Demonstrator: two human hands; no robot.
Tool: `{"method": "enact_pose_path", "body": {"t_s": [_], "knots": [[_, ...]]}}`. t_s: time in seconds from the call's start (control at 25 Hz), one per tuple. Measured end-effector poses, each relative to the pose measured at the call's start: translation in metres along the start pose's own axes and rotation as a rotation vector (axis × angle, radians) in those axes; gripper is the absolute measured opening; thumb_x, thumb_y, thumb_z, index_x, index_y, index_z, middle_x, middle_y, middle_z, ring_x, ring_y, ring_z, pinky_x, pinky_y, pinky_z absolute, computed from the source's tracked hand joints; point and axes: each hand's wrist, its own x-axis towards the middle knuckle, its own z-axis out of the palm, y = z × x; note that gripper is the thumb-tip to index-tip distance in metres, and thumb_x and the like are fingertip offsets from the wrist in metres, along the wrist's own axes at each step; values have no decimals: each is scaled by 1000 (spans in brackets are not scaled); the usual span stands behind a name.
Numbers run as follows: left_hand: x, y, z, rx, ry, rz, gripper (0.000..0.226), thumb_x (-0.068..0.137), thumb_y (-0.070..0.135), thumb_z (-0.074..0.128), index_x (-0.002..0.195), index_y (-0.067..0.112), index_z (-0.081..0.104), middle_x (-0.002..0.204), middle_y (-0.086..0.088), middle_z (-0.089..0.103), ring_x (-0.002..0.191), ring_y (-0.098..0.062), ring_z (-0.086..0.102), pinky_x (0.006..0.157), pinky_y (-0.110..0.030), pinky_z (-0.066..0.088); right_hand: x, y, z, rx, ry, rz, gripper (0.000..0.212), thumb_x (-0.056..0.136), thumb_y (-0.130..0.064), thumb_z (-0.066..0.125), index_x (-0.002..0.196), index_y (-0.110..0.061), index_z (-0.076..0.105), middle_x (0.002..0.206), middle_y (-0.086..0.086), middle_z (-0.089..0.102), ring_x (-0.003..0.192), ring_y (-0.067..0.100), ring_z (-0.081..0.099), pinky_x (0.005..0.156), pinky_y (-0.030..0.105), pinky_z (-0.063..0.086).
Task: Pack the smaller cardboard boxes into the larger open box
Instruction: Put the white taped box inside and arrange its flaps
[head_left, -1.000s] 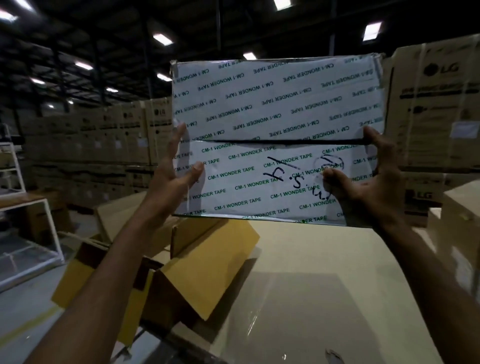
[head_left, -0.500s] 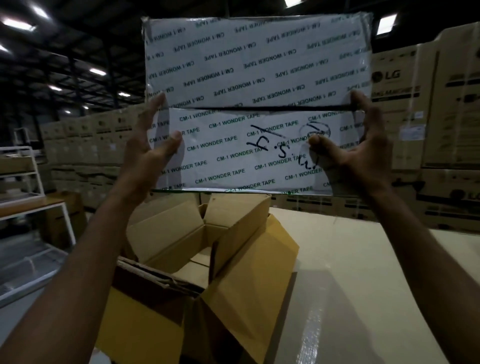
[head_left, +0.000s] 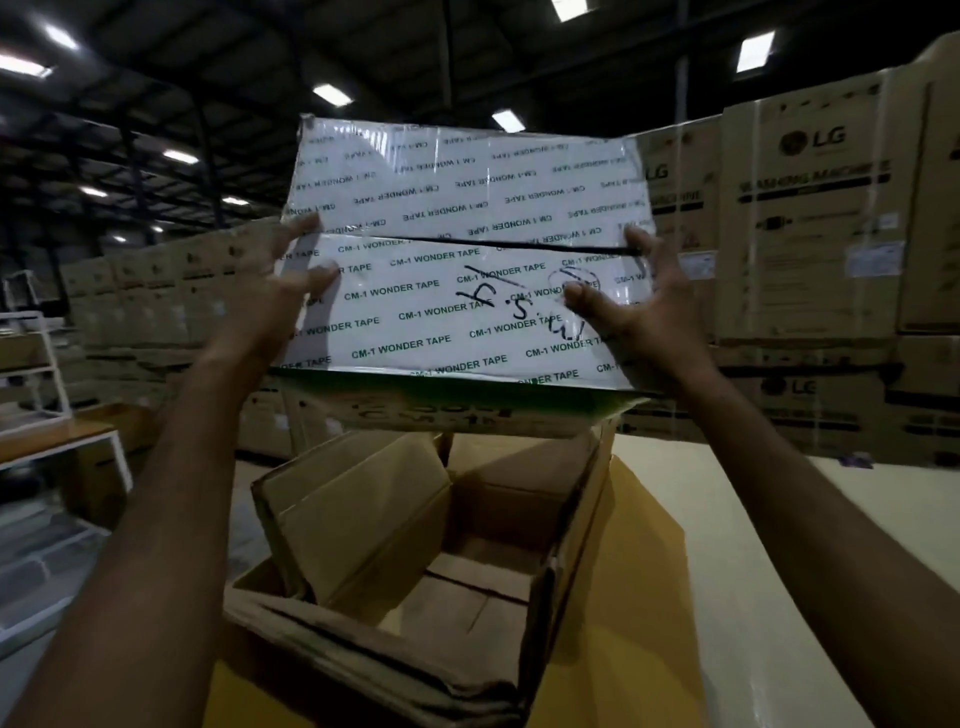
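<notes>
A small cardboard box (head_left: 441, 208) wrapped in white "CM-1 WONDER TAPE" tape, with black marker writing on it, hangs in the air at centre. My left hand (head_left: 260, 301) grips its left edge and my right hand (head_left: 644, 317) grips its right edge, with both thumbs on the near face. Directly below it stands the larger open brown box (head_left: 576, 519). Its flaps are spread, and one flap (head_left: 363, 519) leans inward on the left. Brown cardboard shows at its bottom.
The open box sits at the left edge of a pale tabletop (head_left: 789, 561). Tall stacked LG cartons (head_left: 810, 234) form a wall behind and to the right. A white metal rack (head_left: 47, 395) stands at the far left, with floor below it.
The taped box has come down from high in view and tilted so that its underside shows. It now hangs straight above the open box, which fills more of the lower view.
</notes>
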Motion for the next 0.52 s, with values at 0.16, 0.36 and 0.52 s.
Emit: {"method": "enact_pose_path", "body": {"t_s": [0.16,0.36,0.52], "knots": [[38,-60,-25,-38,-157,-166,50,97,15,66,140,39,57,143,3,55,102,-12,66,85,-34,58,-7,-8,50,150,-70,242,78,83,-20,84,149,-19,43,114,-19,53,97,-8,64,63,8,53],[88,-118,-31,-11,-309,-319,50,99,10,63,146,22,54,128,1,50,83,2,56,65,-14,48,-2,-19,93,173,-78,480,87,78,-15,87,152,-15,40,114,-5,57,100,15,67,64,20,59],[113,-153,-29,18,-507,-425,52,99,13,63,149,20,50,132,-2,57,86,-7,62,66,-20,50,-9,-13,118,-74,-86,616,100,71,-44,91,153,-19,42,136,4,57,95,10,65,67,22,53]]}}
